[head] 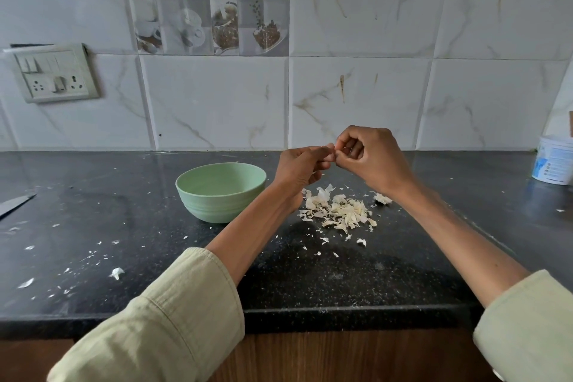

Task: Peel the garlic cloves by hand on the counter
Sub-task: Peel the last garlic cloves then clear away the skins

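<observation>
I have both hands raised above the worktop, fingertips meeting right of the green bowl. My left hand is curled, its fingers closed round something small that I take to be the garlic clove; only a pale sliver shows between the fingertips, so I can't say how much skin is left on it. My right hand is curled too, thumb and forefinger nipping at that same spot, which looks like picking at the skin.

My judgement on handling: a clove is light, firm and small, with a dry papery skin that tears rather than slides. Bare flesh gets tacky and a bit slippery, so I'd hold the body of the clove steady between the left thumb and fingers and work the right nail in at one tip, where the skin lifts most readily. It needs no force, since squeezing hard would bruise it or shoot it out of the grip.

Below my hands, on the near side, lies a heap of peelings: cream to off-white flakes, thin and curled, with stray bits scattered across the dark speckled surface toward the left. I can't see inside the bowl from here. A knife blade lies at the far left edge and a white tub stands at the right, both well apart from the work.
</observation>
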`<state>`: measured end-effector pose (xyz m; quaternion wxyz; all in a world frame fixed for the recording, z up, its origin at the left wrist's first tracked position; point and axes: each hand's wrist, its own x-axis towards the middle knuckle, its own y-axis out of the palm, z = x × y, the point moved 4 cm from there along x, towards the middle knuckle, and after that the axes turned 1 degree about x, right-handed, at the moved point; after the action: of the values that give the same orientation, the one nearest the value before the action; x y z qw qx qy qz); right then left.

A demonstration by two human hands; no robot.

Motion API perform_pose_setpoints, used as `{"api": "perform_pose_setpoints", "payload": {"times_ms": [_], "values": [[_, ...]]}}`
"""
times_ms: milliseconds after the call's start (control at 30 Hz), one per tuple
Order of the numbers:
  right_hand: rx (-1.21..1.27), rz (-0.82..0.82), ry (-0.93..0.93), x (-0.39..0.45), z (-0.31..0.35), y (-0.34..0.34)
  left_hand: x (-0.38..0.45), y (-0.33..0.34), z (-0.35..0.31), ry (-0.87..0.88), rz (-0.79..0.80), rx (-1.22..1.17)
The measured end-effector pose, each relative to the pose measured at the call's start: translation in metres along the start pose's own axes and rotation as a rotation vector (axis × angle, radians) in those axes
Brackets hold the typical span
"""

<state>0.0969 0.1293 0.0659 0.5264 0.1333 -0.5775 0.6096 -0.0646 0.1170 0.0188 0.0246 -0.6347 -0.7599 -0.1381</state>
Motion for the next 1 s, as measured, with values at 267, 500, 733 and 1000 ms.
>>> {"api": "perform_pose_setpoints", "payload": {"times_ms": [267,500,733,1000], "values": [[0.033,0.076,0.039,-0.001,-0.001,0.004,0.002,-0.002,0.0,0.02,-0.003,-0.025],[0.039,0.067,0.061,0.001,-0.001,0.003,0.004,-0.001,-0.001,0.048,-0.034,0.004],[0.108,0.078,0.157,0.003,-0.007,0.004,0.004,-0.004,-0.005,0.122,-0.112,0.029],[0.209,0.046,0.269,0.0,-0.011,0.008,0.002,-0.003,-0.008,0.215,-0.126,0.13]]}}
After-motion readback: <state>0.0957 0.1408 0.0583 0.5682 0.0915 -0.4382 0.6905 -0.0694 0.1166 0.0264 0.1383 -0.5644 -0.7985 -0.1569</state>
